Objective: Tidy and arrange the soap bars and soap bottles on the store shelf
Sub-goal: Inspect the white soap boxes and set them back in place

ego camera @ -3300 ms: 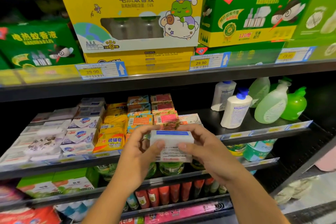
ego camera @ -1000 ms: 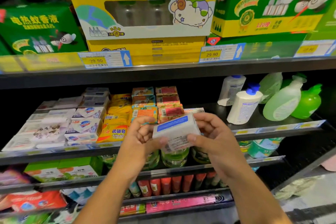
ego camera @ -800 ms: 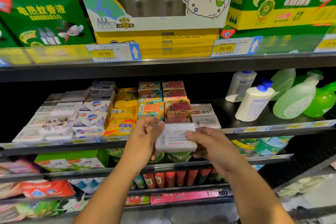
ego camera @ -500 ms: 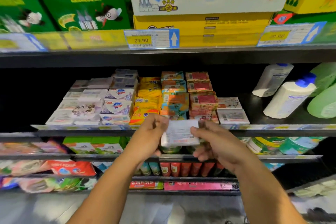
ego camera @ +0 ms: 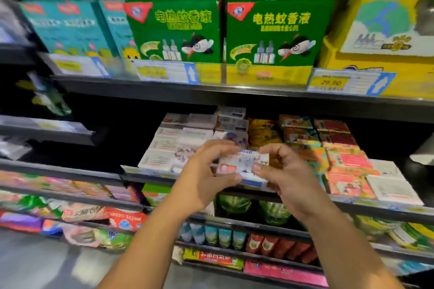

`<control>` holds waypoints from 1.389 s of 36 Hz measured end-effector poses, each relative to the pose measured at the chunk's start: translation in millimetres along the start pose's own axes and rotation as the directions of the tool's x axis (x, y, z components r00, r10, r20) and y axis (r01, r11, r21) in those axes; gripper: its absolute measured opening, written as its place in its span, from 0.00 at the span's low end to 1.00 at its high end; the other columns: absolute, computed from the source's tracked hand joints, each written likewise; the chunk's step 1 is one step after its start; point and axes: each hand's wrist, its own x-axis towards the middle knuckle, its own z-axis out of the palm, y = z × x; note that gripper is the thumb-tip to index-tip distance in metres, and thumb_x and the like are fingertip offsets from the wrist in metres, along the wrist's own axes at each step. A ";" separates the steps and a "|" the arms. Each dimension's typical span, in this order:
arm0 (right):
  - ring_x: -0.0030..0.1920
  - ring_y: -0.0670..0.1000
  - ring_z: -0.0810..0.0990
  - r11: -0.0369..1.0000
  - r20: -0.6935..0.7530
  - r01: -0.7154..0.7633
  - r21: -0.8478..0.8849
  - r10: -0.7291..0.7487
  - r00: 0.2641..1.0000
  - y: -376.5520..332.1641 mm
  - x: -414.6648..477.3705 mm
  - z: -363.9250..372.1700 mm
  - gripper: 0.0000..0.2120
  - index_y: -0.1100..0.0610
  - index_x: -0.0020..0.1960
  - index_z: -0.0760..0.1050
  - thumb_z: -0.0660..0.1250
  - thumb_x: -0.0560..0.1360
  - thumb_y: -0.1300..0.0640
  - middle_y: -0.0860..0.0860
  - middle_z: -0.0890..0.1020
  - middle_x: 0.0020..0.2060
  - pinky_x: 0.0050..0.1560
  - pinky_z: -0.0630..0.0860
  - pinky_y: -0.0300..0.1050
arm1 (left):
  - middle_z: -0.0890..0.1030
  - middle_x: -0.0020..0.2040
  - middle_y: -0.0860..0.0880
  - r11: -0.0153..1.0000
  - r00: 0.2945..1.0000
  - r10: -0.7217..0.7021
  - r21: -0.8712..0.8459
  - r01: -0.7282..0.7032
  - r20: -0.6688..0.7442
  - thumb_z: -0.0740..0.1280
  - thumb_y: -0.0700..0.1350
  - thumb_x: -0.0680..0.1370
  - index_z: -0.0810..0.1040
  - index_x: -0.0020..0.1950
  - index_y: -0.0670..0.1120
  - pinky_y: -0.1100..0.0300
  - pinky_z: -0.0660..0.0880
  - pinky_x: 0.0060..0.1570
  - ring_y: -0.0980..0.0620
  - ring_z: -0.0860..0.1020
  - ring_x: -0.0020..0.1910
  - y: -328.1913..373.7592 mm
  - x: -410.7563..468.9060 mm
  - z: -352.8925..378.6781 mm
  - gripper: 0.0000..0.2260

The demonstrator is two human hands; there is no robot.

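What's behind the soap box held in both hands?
Above the soap box, stacked white soap boxes and yellow packs show on the shelf. Whatever sits in the front row directly behind it is covered.

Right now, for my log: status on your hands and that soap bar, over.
Grip good: left hand and right hand both on white soap bar. Held at shelf front edge. Right behind it, stacked soap bars.

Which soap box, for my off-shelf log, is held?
The white box with a blue edge, gripped by left hand and right hand; the rest lie stacked on the shelf.
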 end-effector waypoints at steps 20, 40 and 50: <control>0.62 0.54 0.75 0.546 0.070 0.296 -0.784 -0.396 0.915 26.3 115.2 111.2 0.11 0.49 0.57 0.82 0.73 0.75 0.51 0.52 0.84 0.57 0.65 0.69 0.48 | 0.69 0.69 0.44 0.859 0.990 -0.114 0.494 0.137 -0.077 0.74 0.44 0.76 0.69 0.75 0.46 0.66 0.54 0.66 0.43 0.60 0.70 -127.2 31.2 -133.5 0.28; 0.80 0.57 0.44 0.046 0.122 0.125 -0.991 -0.060 0.991 58.0 141.6 111.0 0.37 0.26 0.74 0.36 0.28 0.66 0.22 0.48 0.41 0.81 0.78 0.47 0.56 | 0.69 0.74 0.49 0.835 0.990 -0.138 0.540 0.105 0.022 0.70 0.37 0.77 0.77 0.69 0.51 0.59 0.60 0.73 0.47 0.67 0.73 -203.3 98.3 -142.9 0.21; 0.80 0.57 0.46 0.100 0.129 0.137 -0.985 -0.089 0.988 58.1 143.3 111.2 0.40 0.26 0.74 0.36 0.24 0.62 0.20 0.46 0.42 0.81 0.77 0.51 0.58 | 0.70 0.74 0.52 0.849 0.994 -0.108 0.520 0.095 -0.005 0.70 0.40 0.78 0.79 0.67 0.51 0.67 0.54 0.71 0.51 0.65 0.75 -210.2 90.9 -142.6 0.17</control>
